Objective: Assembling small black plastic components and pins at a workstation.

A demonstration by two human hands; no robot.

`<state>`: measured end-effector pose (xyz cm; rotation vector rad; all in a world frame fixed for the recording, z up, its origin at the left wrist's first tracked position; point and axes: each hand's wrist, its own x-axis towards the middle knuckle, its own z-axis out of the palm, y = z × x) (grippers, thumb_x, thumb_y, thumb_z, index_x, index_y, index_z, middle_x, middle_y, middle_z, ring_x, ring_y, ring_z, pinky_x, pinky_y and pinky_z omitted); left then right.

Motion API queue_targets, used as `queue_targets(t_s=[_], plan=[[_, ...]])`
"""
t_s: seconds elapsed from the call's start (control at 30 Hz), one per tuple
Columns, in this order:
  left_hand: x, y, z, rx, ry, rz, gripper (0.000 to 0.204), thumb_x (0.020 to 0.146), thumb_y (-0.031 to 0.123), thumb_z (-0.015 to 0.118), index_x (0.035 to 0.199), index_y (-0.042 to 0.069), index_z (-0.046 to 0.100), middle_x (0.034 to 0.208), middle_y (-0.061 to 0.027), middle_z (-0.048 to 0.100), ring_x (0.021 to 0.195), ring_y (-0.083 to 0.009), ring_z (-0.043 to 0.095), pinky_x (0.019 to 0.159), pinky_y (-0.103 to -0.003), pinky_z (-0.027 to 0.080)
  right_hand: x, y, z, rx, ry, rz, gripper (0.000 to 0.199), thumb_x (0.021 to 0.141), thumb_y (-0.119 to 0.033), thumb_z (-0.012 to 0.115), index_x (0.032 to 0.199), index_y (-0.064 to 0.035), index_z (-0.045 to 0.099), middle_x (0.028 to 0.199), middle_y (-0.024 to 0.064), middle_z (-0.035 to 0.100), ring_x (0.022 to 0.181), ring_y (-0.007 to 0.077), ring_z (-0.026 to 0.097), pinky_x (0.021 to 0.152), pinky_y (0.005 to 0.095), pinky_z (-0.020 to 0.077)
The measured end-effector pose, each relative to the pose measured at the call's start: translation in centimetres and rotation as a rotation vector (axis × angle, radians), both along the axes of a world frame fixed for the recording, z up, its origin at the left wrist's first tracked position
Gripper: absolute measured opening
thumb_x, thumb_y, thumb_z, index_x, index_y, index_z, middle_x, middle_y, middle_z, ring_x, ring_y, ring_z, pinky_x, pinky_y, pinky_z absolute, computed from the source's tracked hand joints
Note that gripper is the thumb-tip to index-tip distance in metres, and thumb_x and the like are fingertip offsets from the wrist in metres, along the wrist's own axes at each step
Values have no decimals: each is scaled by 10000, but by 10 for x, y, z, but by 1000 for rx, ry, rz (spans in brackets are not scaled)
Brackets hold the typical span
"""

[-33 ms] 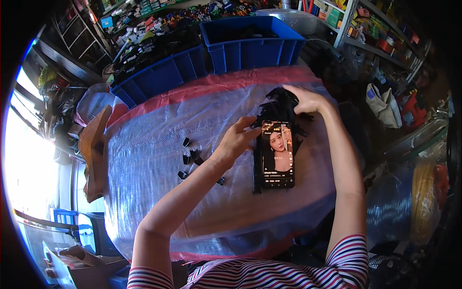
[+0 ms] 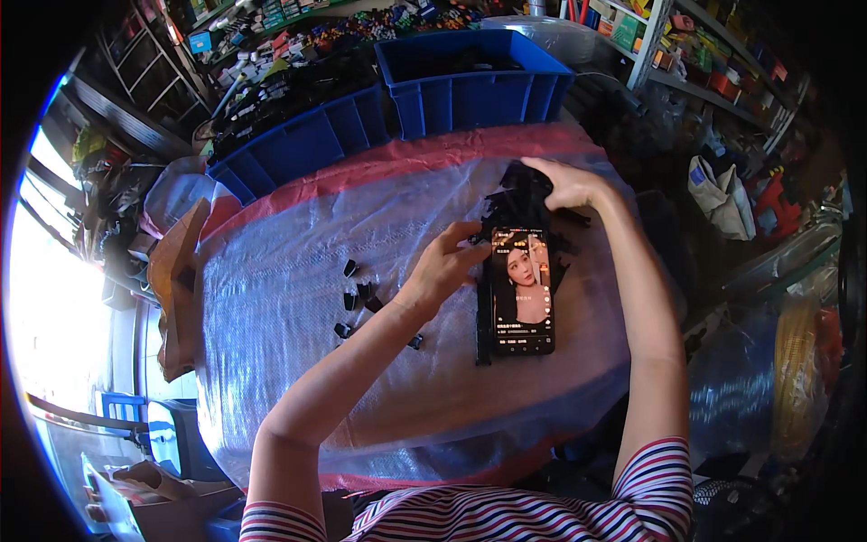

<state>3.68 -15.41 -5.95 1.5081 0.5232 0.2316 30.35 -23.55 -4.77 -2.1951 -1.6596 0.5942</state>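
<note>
A phone (image 2: 522, 294) with a lit screen showing a person lies over a dark strip-like object (image 2: 483, 325). Past its top end is a heap of black pieces (image 2: 517, 197), their exact kind too dark to tell. My right hand (image 2: 571, 185) curls round the heap's far right side, fingers over the top and thumb below. Beside the phone's upper left corner, my left hand (image 2: 447, 264) has thumb and forefinger close together, with a small black piece (image 2: 471, 240) showing between them. Several small black clip-like pieces (image 2: 365, 294) lie scattered left of my left forearm.
The work surface is covered with translucent woven sheeting (image 2: 271, 298) with red bands. Along its far side stand a blue crate (image 2: 479, 101) and another blue crate (image 2: 307, 137) heaped with black items. Brown cardboard (image 2: 179, 289) borders the left; shelving (image 2: 650, 45) stands back right.
My right hand has shifted slightly left, and the black pieces beside it have moved with it. My left hand and the scattered pieces look nearly the same.
</note>
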Motion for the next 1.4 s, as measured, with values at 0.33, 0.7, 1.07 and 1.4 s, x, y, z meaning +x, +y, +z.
queue_targets(t_s=[0.33,0.7,1.07,1.4], plan=[[-18,1,-3,59,-54,69,289,829,140,544,1077,-10,552,933,-94,606,826,-140,581,682,-263,488,-78,85,12,-29,-15,383,730,585,-89,629,1282,-99,411,1212,201,457,1135,332,442,964,363,362],[-122,71,33,337,-114,278,168,823,120,539,937,28,622,840,-32,623,752,-106,577,654,-238,432,-71,31,31,264,6,-6,377,793,-124,566,1162,-55,528,1119,129,568,1001,243,558,851,348,447],[-133,105,-23,930,-158,391,186,765,70,577,940,61,638,818,-124,591,686,-279,575,639,-351,458,-124,66,-6,100,-236,-22,346,837,-297,544,1086,-56,552,1049,177,542,1028,321,513,892,370,394],[-132,114,-42,1228,-96,329,103,748,51,576,848,45,601,869,-114,613,841,-293,576,749,-368,461,-239,41,21,435,-290,120,249,803,-122,570,1027,-12,560,957,149,560,925,315,537,822,380,415]])
